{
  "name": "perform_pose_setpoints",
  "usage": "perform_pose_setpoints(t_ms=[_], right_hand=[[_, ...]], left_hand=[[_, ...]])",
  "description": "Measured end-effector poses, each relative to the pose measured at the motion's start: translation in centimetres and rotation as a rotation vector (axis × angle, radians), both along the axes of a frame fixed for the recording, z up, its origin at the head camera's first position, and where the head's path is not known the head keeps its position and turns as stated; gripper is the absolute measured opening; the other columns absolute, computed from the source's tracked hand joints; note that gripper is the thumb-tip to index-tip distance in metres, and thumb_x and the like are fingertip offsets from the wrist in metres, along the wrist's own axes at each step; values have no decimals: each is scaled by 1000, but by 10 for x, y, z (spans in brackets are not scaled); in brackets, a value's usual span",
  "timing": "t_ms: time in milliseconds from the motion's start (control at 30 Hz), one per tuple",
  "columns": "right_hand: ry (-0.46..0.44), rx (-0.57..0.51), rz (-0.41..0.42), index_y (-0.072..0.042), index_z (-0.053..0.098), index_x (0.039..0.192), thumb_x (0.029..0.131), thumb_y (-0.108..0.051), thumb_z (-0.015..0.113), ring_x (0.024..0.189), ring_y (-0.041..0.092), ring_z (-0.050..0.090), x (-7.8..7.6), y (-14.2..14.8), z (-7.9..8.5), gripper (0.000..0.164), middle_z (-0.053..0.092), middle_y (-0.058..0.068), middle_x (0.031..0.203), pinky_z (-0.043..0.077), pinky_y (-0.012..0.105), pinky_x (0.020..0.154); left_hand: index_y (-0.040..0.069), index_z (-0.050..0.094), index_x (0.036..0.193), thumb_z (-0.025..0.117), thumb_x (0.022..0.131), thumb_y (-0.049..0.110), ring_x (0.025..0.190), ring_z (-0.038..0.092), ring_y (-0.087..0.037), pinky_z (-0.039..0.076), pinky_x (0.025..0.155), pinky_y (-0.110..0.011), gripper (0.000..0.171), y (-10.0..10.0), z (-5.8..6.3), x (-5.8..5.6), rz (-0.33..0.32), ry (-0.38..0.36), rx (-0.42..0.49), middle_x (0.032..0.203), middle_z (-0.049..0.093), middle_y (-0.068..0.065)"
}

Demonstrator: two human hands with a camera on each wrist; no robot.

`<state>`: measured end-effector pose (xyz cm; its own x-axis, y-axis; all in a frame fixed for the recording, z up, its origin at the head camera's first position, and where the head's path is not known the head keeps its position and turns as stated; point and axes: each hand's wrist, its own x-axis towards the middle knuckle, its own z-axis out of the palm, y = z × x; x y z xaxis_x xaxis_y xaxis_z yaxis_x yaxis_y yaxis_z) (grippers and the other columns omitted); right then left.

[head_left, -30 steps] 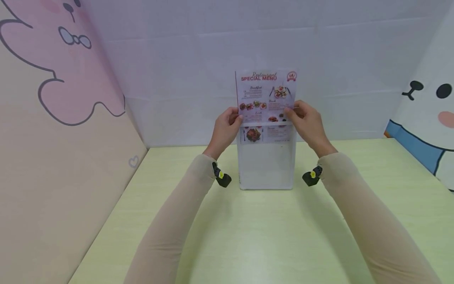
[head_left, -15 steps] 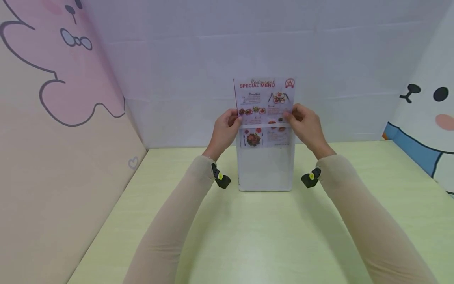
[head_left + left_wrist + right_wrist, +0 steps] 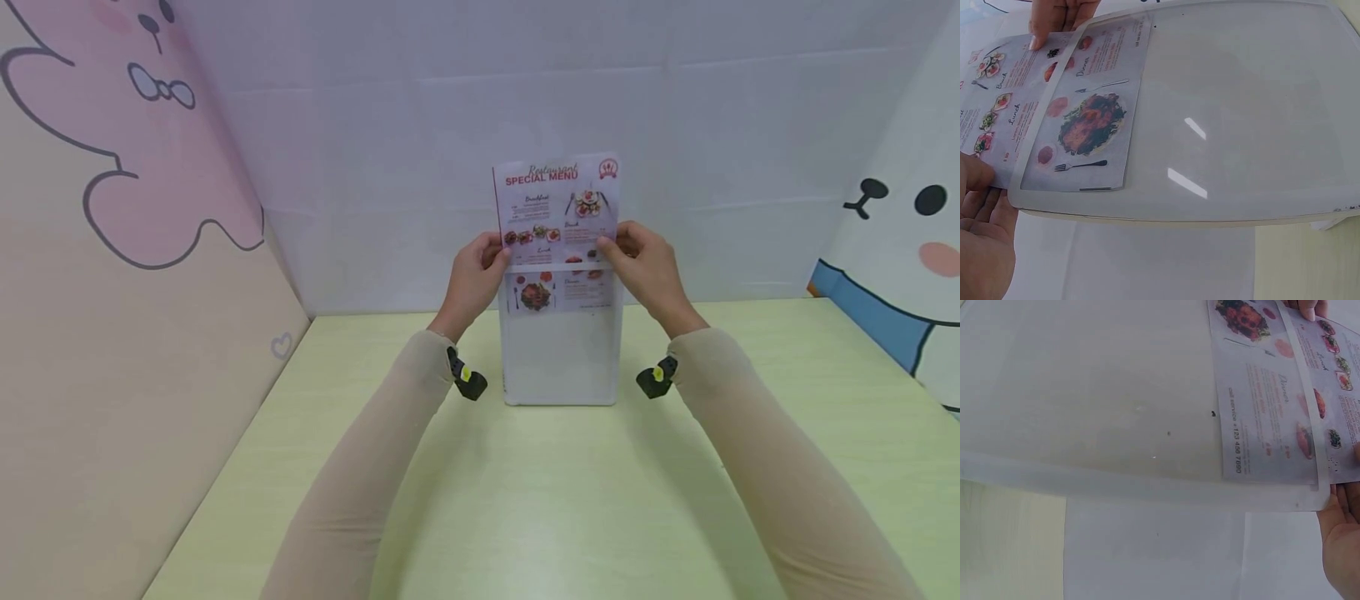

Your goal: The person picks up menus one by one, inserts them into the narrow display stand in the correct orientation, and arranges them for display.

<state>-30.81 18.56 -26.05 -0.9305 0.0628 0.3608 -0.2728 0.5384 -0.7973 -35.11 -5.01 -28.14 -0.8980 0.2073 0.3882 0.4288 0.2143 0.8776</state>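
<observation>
A menu (image 3: pixel 557 212) is partly inside a white holder (image 3: pixel 561 358). The holder stands up on the pale green worktop (image 3: pixel 555 500). The bottom part of the menu is behind the holder's see-through front, and the rest sticks out above the holder's top rim. Below the menu, most of the holder's front is plain.

The left hand (image 3: pixel 476 271) pinches the left edge of the menu, just above the rim. Its thumb is on the front and its fingers are curled behind. The right hand (image 3: pixel 651 267) pinches the right edge the same way, with its thumb on the front too. Both hands are nearly closed, with just the thin menu in their grip. I cannot tell if any fingers touch the holder as well.

The menu says "Restaurant Special Menu" at the top. It has little food pictures, and a big plate of food shows through the holder. In the left wrist view, two bright streaks shine on the holder's front.

The person has long beige sleeves (image 3: pixel 772 467) and a small black camera (image 3: pixel 468 382) on each wrist. Behind the holder is a pale wall (image 3: pixel 420 150). A pink bear (image 3: pixel 142 158) is drawn on the left side, and a white bear (image 3: pixel 885 250) on the right.
</observation>
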Motion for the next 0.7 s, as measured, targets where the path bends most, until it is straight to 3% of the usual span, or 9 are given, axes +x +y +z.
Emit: perform_pose_setpoints(t_ms=[333,700], right_hand=[[-17,-5,-7,-5,59,117,97,-45,50,104,21,57,-2,1,-1,45,65,15,120,44,38,91],[-11,-8,1,-2,61,115,97,-37,54,103,22,59,-1,1,0,40,65,18,118,45,38,91]], left_hand=[[3,59,121,53,99,15,105,65,-19,52,92,-34,26,1,1,1,-3,-8,11,117,67,-12],[2,58,123,53,99,15,105,65,-20,52,92,-32,27,0,0,-1,-5,-25,27,119,67,-13]])
